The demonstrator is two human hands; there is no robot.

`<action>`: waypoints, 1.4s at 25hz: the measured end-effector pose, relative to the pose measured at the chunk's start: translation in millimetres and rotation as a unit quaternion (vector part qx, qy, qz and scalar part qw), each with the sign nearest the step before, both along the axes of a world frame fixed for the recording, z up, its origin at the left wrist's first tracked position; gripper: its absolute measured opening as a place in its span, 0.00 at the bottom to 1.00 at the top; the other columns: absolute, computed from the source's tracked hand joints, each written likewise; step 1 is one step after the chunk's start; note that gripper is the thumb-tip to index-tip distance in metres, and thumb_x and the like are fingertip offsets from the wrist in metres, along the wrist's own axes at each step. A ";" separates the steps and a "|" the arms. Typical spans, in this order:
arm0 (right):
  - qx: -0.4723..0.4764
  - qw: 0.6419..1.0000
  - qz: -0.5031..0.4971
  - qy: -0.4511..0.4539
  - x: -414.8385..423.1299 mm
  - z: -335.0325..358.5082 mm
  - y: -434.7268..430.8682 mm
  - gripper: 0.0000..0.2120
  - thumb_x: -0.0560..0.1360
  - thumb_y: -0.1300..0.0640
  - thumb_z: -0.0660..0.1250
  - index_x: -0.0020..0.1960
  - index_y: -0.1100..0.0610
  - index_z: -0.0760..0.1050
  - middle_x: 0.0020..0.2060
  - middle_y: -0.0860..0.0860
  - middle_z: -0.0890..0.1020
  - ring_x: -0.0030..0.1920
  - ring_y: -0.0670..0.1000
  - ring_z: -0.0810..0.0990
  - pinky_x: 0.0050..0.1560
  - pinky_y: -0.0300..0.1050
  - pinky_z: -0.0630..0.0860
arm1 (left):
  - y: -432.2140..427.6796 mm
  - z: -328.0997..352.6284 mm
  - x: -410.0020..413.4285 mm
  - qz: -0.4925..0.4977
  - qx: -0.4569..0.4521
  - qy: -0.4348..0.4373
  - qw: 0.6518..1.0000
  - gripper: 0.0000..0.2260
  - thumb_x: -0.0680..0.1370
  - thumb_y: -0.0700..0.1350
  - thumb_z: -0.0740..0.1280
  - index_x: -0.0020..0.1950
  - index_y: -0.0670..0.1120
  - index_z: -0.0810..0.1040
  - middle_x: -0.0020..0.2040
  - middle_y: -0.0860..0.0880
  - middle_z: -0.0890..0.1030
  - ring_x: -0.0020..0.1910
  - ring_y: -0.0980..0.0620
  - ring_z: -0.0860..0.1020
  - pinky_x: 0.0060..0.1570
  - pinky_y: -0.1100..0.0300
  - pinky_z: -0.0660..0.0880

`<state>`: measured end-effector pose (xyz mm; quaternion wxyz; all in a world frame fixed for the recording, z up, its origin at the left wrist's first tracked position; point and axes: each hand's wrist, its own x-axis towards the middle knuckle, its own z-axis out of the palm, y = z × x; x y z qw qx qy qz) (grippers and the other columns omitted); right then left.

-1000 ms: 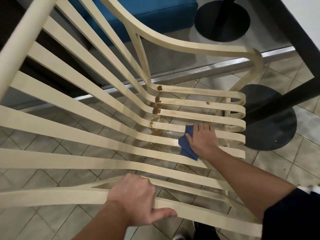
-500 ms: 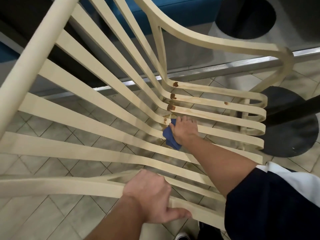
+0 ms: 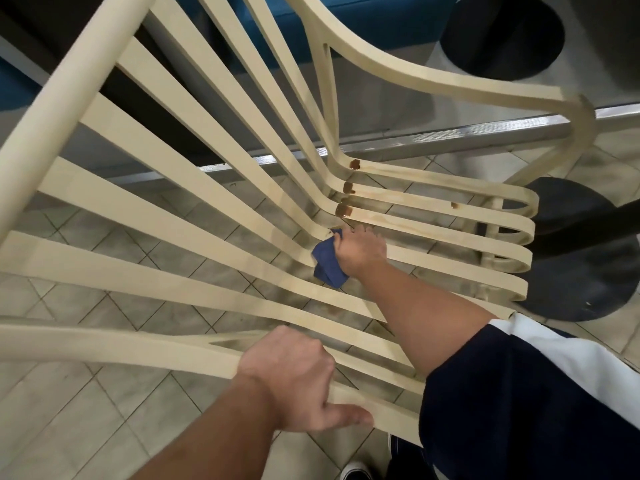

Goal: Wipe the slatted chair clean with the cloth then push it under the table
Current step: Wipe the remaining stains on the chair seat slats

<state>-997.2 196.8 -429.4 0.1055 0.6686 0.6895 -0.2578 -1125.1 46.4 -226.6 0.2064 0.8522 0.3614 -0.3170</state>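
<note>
- Centrally, the right hand [image 3: 362, 252] presses a dark blue cloth [image 3: 327, 268] onto a seat slat of the pale slatted chair [image 3: 450, 86], right where the seat bends up into the back.
- Its fingers are curled around the bunched cloth, and most of the cloth sticks out on the hand's left side.
- Just beyond the fingertips, brown stains [image 3: 344, 210] sit on three slats at that same bend. A smaller brown spot [image 3: 454, 205] lies further right on one slat.
- Faint brownish streaks run along the far seat slats towards their looped front ends.
- The left hand [image 3: 291, 379] grips the chair's near armrest, fingers wrapped over the top and thumb stretched along its near edge.
- The chair fills most of the view, standing on a tiled floor [image 3: 104, 410], with its back on the left and its seat front on the right.
- A round dark table base [image 3: 581, 271] sits on the floor just right of the seat front.
- A second round base [image 3: 502, 32] stands far right, past a metal floor strip [image 3: 450, 136].
- A blue bench seat [image 3: 381, 22] lies behind the chair.
- A dark sleeve with a white band [image 3: 519, 393] covers the right upper arm.
</note>
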 end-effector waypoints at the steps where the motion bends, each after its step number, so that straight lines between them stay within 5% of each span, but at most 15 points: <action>1: -0.003 1.000 -0.006 0.000 8.4 0.5 -2.1 0.22 0.86 0.45 0.44 0.67 0.53 0.71 0.63 0.56 0.77 0.64 0.59 0.75 0.61 0.55 0.68 | -0.8 0.1 -0.3 0.000 0.002 0.000 1.000 0.42 0.73 0.81 0.46 0.34 0.43 0.75 0.30 0.46 0.75 0.28 0.47 0.69 0.35 0.52 0.63; 5: 0.013 0.999 -0.026 -0.014 61.1 0.4 -19.8 0.22 0.85 0.45 0.45 0.59 0.53 0.74 0.57 0.55 0.81 0.56 0.58 0.78 0.54 0.54 0.69 | -3.0 1.3 -0.2 -0.002 0.005 0.004 1.000 0.43 0.73 0.81 0.45 0.36 0.43 0.77 0.32 0.46 0.77 0.28 0.48 0.70 0.41 0.51 0.71; 11: 0.072 0.992 -0.063 -0.087 160.7 -4.9 -74.9 0.26 0.84 0.40 0.44 0.66 0.55 0.71 0.61 0.57 0.78 0.62 0.60 0.74 0.61 0.55 0.68 | -4.8 1.4 1.2 -0.004 0.003 0.008 1.000 0.44 0.72 0.82 0.43 0.35 0.44 0.77 0.30 0.49 0.74 0.28 0.49 0.70 0.38 0.52 0.68; 18: 0.194 0.979 -0.036 -0.045 184.0 -5.6 -107.4 0.33 0.80 0.36 0.52 0.72 0.60 0.68 0.62 0.59 0.75 0.61 0.61 0.72 0.67 0.58 0.67 | -2.9 3.5 1.1 0.009 0.005 0.002 1.000 0.42 0.73 0.81 0.46 0.35 0.43 0.75 0.30 0.46 0.73 0.29 0.47 0.70 0.39 0.50 0.70; 26: 0.118 0.989 0.061 -0.060 109.6 -10.5 -78.8 0.34 0.83 0.39 0.40 0.82 0.60 0.53 0.78 0.59 0.63 0.78 0.60 0.61 0.80 0.59 0.52 | 0.7 10.4 2.3 0.024 -0.015 0.008 1.000 0.39 0.74 0.79 0.48 0.33 0.43 0.70 0.31 0.47 0.70 0.30 0.48 0.67 0.45 0.48 0.73; 35: 0.027 0.995 0.074 -0.057 -37.7 -0.9 -14.0 0.35 0.82 0.45 0.52 0.81 0.64 0.48 0.76 0.62 0.60 0.76 0.64 0.59 0.77 0.61 0.55 | 4.3 8.8 2.0 -0.003 -0.019 0.007 1.000 0.38 0.75 0.78 0.47 0.33 0.43 0.71 0.30 0.46 0.70 0.29 0.47 0.67 0.41 0.48 0.69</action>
